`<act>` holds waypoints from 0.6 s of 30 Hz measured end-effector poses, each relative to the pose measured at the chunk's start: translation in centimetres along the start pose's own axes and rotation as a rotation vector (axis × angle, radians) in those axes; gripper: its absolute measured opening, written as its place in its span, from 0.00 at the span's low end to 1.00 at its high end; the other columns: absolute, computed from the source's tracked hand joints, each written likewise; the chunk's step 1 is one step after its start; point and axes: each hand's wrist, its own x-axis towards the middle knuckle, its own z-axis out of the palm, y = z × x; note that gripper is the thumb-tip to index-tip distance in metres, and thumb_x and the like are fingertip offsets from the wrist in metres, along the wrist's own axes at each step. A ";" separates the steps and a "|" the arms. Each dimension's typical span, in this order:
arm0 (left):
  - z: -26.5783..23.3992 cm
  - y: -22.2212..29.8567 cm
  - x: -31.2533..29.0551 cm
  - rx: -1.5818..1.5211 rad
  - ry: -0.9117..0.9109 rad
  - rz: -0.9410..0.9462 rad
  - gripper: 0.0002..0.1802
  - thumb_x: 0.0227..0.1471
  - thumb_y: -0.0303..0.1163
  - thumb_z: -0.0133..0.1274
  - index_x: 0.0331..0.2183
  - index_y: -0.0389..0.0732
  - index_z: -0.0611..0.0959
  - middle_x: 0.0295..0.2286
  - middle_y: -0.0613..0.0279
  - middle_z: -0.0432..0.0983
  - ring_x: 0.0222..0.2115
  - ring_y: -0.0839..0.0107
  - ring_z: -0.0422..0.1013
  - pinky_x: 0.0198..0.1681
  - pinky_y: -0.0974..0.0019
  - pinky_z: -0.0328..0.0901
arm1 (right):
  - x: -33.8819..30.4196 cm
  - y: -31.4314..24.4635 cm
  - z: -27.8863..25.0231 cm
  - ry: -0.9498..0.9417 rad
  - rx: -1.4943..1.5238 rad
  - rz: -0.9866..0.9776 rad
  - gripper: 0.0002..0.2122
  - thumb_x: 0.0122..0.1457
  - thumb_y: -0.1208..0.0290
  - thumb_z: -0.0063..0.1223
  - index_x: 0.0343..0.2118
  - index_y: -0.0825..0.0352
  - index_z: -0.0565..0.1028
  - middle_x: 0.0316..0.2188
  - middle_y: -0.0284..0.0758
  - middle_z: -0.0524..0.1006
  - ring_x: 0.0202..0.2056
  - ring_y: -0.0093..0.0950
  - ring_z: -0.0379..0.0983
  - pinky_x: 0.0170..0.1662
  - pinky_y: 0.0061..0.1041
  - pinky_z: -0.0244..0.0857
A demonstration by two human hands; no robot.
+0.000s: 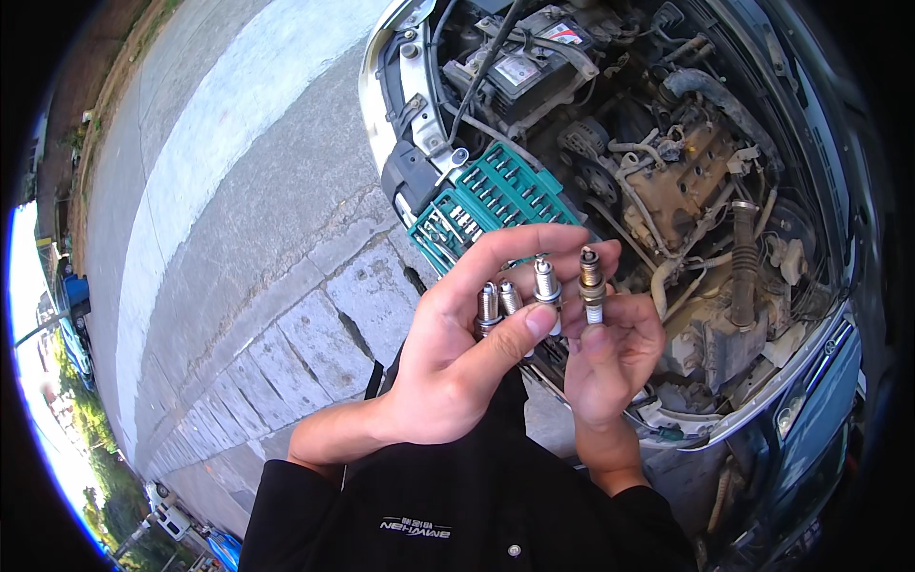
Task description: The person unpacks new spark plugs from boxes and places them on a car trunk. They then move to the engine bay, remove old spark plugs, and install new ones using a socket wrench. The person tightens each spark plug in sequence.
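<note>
My left hand [446, 357] is closed around three shiny spark plugs. One silver spark plug [546, 279] is pinched upright by the thumb, and two more spark plugs [489, 305] lie behind it against the palm. Just to the right, my right hand [610, 374] grips a single browner, worn-looking spark plug [591, 275] by its white ceramic part, threaded end up. Both hands are close together, with the plugs side by side. My right hand's other fingers are curled behind its plug.
Beyond my hands, a green socket set case [510, 186] lies open on the car's front edge. The engine bay holds a battery [522, 71], a dusty brown engine [691, 167] and a ribbed hose [743, 253]. Concrete pavement [257, 238] stretches to the left.
</note>
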 end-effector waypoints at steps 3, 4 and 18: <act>0.1 0.3 0.0 -0.011 -0.006 -0.040 0.29 0.69 0.24 0.49 0.67 0.31 0.64 0.62 0.32 0.69 0.61 0.53 0.73 0.62 0.54 0.69 | -0.3 -0.2 -0.2 0.026 -0.017 0.002 0.10 0.65 0.75 0.62 0.44 0.75 0.75 0.35 0.44 0.83 0.35 0.26 0.79 0.40 0.25 0.73; 0.2 0.3 0.1 -0.003 -0.010 -0.048 0.29 0.69 0.23 0.49 0.67 0.31 0.64 0.62 0.32 0.70 0.60 0.54 0.73 0.62 0.54 0.69 | -0.4 -0.3 -0.2 0.038 -0.002 0.001 0.10 0.65 0.74 0.62 0.43 0.74 0.75 0.34 0.44 0.83 0.34 0.25 0.78 0.37 0.23 0.72; 1.6 -0.7 0.6 -0.019 -0.074 -0.062 0.29 0.68 0.22 0.48 0.67 0.30 0.64 0.62 0.34 0.69 0.65 0.49 0.68 0.65 0.53 0.67 | -1.4 -0.9 -0.5 0.113 -0.041 -0.005 0.10 0.66 0.73 0.62 0.42 0.74 0.75 0.34 0.44 0.83 0.31 0.23 0.76 0.32 0.20 0.68</act>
